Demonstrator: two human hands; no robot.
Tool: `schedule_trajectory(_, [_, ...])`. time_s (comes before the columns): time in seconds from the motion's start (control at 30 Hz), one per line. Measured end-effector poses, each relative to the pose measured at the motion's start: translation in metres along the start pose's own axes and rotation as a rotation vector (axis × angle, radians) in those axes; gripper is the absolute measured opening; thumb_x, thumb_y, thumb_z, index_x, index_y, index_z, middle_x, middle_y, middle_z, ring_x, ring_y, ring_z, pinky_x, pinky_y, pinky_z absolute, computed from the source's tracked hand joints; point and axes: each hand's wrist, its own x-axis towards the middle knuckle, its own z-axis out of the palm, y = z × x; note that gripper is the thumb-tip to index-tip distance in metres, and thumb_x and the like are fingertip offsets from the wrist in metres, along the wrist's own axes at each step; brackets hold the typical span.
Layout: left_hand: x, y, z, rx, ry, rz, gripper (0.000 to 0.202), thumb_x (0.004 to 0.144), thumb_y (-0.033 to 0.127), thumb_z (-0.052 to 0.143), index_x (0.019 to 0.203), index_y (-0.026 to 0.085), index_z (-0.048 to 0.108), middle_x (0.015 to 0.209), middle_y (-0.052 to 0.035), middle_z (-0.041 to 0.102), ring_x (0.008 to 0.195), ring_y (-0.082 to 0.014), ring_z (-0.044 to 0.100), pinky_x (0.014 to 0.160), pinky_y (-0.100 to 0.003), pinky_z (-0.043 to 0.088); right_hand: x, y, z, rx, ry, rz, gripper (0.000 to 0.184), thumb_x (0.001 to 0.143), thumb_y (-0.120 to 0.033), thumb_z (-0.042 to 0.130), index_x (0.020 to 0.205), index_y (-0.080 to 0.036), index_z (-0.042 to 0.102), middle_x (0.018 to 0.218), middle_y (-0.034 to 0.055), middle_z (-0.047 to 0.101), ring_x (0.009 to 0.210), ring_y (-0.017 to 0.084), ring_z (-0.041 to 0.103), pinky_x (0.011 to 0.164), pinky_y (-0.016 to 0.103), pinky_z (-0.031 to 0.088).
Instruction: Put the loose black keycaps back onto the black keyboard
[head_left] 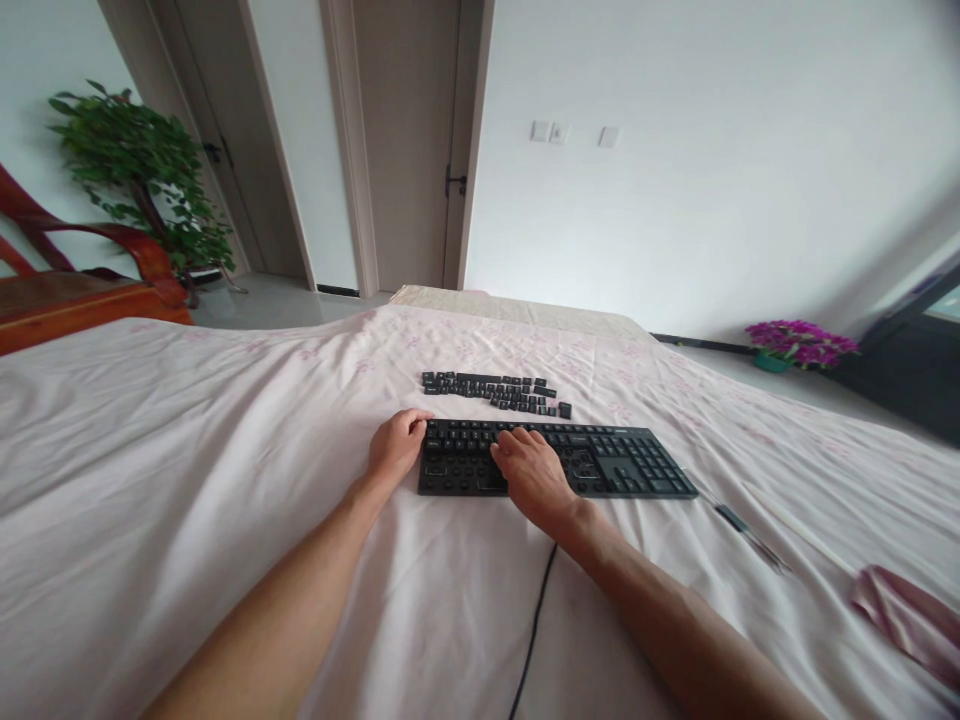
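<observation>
A black keyboard (630, 462) lies on the bedspread in front of me, with bare sockets where keycaps are off in its lower left and middle part. My left hand (397, 443) is closed at the keyboard's upper left corner, steadying that edge. Over the middle of the letter area, my right hand (531, 468) bends its fingers down onto the keys; whatever is between the fingertips is hidden. Several loose black keycaps (480, 388) are laid out in rows just beyond the keyboard, a long space bar (478, 378) among them.
A small tool with a dark handle and thin metal prongs (752, 538) lies right of the keyboard. A black cable (537, 610) runs toward me. Pink cloth (904, 615) sits at the right on the wrinkled bedspread (187, 480). A wooden chair (97, 290) stands left.
</observation>
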Motion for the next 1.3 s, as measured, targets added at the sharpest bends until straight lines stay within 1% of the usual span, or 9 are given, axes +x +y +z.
schedule_trajectory(0.13, [0.000,-0.001,0.000,-0.012,0.001,0.016,0.029,0.086,0.024,0.046,0.101,0.027,0.071,0.109,0.0010,0.073,0.100,-0.0176,0.065,0.087,-0.025,0.047,0.001,0.007,-0.005,0.104,-0.004,0.030,0.023,0.080,-0.007,0.051,0.085,-0.019,0.070,0.091,0.0082,0.064,0.088,0.022,0.054,0.076,0.032,0.038])
schedule_trajectory(0.2, [0.001,-0.001,0.000,-0.022,-0.002,0.011,0.029,0.086,0.024,0.046,0.101,0.027,0.071,0.109,0.0006,0.073,0.099,-0.0177,0.066,0.086,-0.026,0.047,0.006,0.018,-0.007,0.221,0.011,0.061,0.029,0.078,-0.004,0.050,0.085,-0.021,0.073,0.092,0.0057,0.066,0.091,0.020,0.057,0.079,0.029,0.040])
schedule_trajectory(0.3, [0.001,-0.001,0.000,-0.042,-0.006,-0.001,0.029,0.086,0.025,0.047,0.104,0.027,0.070,0.109,0.0002,0.073,0.097,-0.0176,0.066,0.085,-0.026,0.048,0.020,0.040,-0.008,0.373,0.099,0.174,0.037,0.080,-0.004,0.047,0.093,-0.025,0.074,0.100,0.0016,0.068,0.096,0.016,0.059,0.083,0.025,0.042])
schedule_trajectory(0.37, [0.001,-0.001,0.000,-0.052,-0.009,-0.002,0.029,0.086,0.026,0.047,0.104,0.027,0.070,0.109,0.0002,0.073,0.098,-0.0175,0.066,0.085,-0.026,0.047,0.033,0.054,-0.006,0.376,0.142,0.283,0.033,0.084,-0.009,0.048,0.097,-0.026,0.074,0.103,0.0011,0.069,0.097,0.016,0.060,0.082,0.025,0.042])
schedule_trajectory(0.47, [0.001,-0.002,0.000,-0.056,-0.012,-0.003,0.029,0.087,0.027,0.047,0.104,0.027,0.070,0.110,0.0003,0.072,0.099,-0.0176,0.065,0.086,-0.027,0.047,0.055,0.066,0.000,0.267,0.132,0.384,0.024,0.087,-0.019,0.053,0.094,-0.026,0.075,0.102,0.0040,0.069,0.097,0.020,0.059,0.080,0.027,0.042])
schedule_trajectory(0.6, [0.002,-0.005,0.002,-0.058,-0.010,-0.002,0.029,0.087,0.027,0.047,0.104,0.027,0.071,0.110,0.0000,0.073,0.099,-0.0179,0.065,0.086,-0.027,0.047,0.081,0.067,0.009,0.114,0.066,0.366,0.023,0.088,-0.026,0.054,0.081,-0.022,0.075,0.102,0.0086,0.068,0.096,0.022,0.056,0.078,0.029,0.040])
schedule_trajectory(0.8, [0.003,-0.004,0.003,-0.055,-0.013,-0.021,0.029,0.087,0.026,0.047,0.104,0.027,0.071,0.110,0.0005,0.073,0.101,-0.0179,0.065,0.087,-0.026,0.046,0.103,0.064,0.025,-0.011,-0.029,0.352,0.027,0.090,-0.026,0.050,0.087,-0.017,0.075,0.104,0.0123,0.067,0.098,0.024,0.053,0.079,0.031,0.039])
schedule_trajectory(1.0, [0.002,-0.002,0.001,-0.049,-0.010,-0.027,0.029,0.086,0.026,0.048,0.103,0.028,0.071,0.110,0.0015,0.073,0.101,-0.0178,0.065,0.086,-0.026,0.046,0.106,0.063,0.032,-0.049,-0.059,0.309,0.022,0.087,-0.023,0.054,0.086,-0.019,0.075,0.104,0.0124,0.067,0.100,0.025,0.051,0.080,0.033,0.037])
schedule_trajectory(1.3, [0.002,-0.002,0.000,-0.044,-0.008,-0.023,0.028,0.087,0.027,0.048,0.102,0.028,0.071,0.110,0.0018,0.073,0.100,-0.0176,0.065,0.085,-0.026,0.047,0.105,0.059,0.025,-0.073,-0.079,0.194,0.017,0.085,-0.019,0.058,0.087,-0.020,0.075,0.098,0.0115,0.071,0.101,0.024,0.055,0.085,0.033,0.034])
